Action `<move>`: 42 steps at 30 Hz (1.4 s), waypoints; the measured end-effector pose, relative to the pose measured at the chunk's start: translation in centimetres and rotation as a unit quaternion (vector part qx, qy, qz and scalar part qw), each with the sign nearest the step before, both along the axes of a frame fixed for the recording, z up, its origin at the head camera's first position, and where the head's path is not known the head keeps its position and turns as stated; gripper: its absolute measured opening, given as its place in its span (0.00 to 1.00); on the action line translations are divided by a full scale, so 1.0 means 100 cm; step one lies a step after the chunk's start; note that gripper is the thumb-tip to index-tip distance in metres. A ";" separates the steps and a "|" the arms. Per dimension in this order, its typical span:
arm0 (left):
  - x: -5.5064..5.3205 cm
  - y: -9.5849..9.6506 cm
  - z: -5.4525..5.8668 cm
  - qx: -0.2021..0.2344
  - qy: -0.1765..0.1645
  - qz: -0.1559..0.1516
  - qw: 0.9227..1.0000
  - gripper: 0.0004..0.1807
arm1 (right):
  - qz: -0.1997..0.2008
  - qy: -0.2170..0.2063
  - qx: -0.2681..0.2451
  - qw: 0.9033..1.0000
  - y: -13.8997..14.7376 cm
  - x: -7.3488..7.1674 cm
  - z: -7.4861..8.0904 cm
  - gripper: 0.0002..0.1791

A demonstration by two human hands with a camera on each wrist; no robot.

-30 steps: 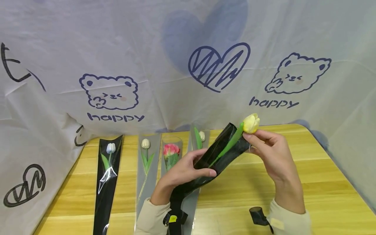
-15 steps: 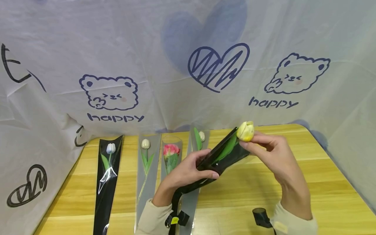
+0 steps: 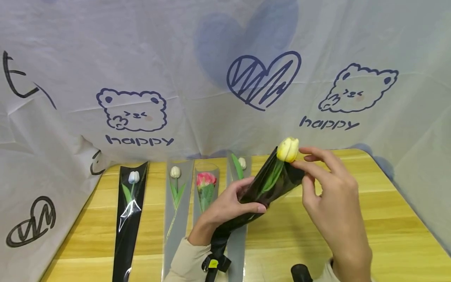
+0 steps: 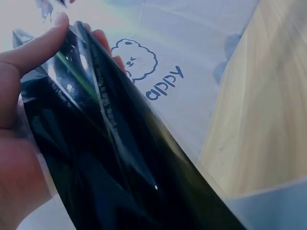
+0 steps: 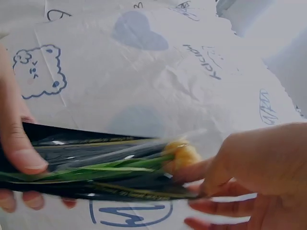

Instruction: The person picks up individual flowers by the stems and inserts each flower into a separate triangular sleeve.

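A yellow artificial tulip (image 3: 288, 149) with green leaves stands in the mouth of a black flower sleeve (image 3: 283, 186), its bloom at the upper rim. My left hand (image 3: 230, 203) grips the sleeve around its middle, thumb across the front. In the left wrist view the glossy sleeve (image 4: 120, 158) fills the foreground. Beside the bloom, my right hand (image 3: 331, 196) has its fingers loosely extended, one fingertip right at the sleeve's rim and the thumb apart. The right wrist view shows the stem and leaves (image 5: 124, 167) lying along the sleeve.
On the wooden table (image 3: 398, 219) lie a pale blue tulip (image 3: 133, 177) in a black sleeve, a white tulip (image 3: 175, 172) in a grey one and a pink flower (image 3: 206, 179). Another white tulip (image 3: 242, 163) lies partly behind my left hand. A printed cloth (image 3: 197, 117) hangs behind.
The tulip has slid deeper into the sleeve and shifted left. My right hand has loosened from the bloom, its fingers now spread beside it. My left hand still grips the sleeve.
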State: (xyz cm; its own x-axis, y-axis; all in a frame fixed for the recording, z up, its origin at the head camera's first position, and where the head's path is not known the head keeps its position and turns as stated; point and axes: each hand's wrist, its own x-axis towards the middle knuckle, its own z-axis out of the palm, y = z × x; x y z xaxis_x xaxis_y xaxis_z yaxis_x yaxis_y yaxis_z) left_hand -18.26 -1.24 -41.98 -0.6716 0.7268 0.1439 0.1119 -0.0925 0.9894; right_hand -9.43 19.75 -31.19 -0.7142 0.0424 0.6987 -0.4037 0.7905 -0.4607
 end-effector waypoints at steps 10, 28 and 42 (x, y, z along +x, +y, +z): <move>-0.001 -0.003 0.001 0.053 0.023 0.038 0.998 0.39 | 0.037 0.062 -0.071 0.995 -0.001 -0.003 0.000 0.18; 0.000 -0.016 0.015 0.122 -0.047 0.043 0.991 0.20 | 0.122 -0.040 -0.210 0.969 -0.005 -0.022 -0.014 0.17; -0.004 -0.023 0.020 0.155 -0.101 0.122 0.975 0.19 | 0.107 -0.116 -0.174 0.972 -0.009 -0.039 -0.032 0.14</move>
State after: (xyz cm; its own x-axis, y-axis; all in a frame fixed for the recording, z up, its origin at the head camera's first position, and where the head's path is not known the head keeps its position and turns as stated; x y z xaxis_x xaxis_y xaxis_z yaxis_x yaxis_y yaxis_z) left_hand -18.66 -3.57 -40.00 -0.8567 0.4844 0.1771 -0.0269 -0.3850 0.9225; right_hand -13.30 18.88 -34.35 -0.8697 0.0801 0.4871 -0.3947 0.4797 -0.7836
